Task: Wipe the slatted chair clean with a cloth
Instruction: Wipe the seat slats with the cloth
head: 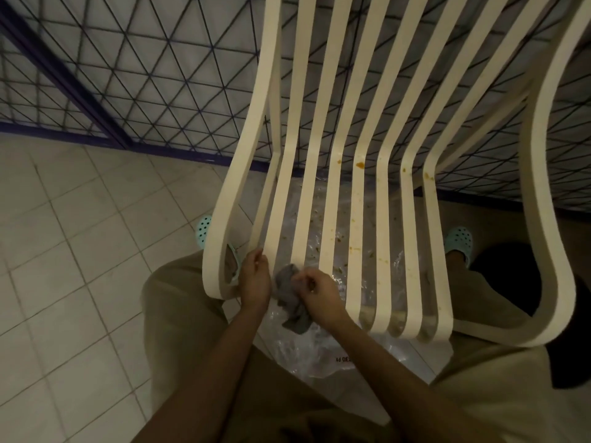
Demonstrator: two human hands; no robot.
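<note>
A cream slatted chair [361, 193] fills the middle and right of the view, its seat slats running toward me. Orange-brown stains dot the slats on the right side of the seat [360, 165]. A crumpled grey cloth [292, 302] lies against the front ends of the left slats. My right hand [319, 297] grips the cloth from the right. My left hand [254, 279] curls round the front end of a left slat, just beside the cloth.
A clear plastic sheet [319, 353] with crumbs lies on the tiled floor [73, 251] under the chair. A dark metal grille [144, 75] stands behind it. My legs in beige trousers and mint clogs [203, 230] straddle the chair.
</note>
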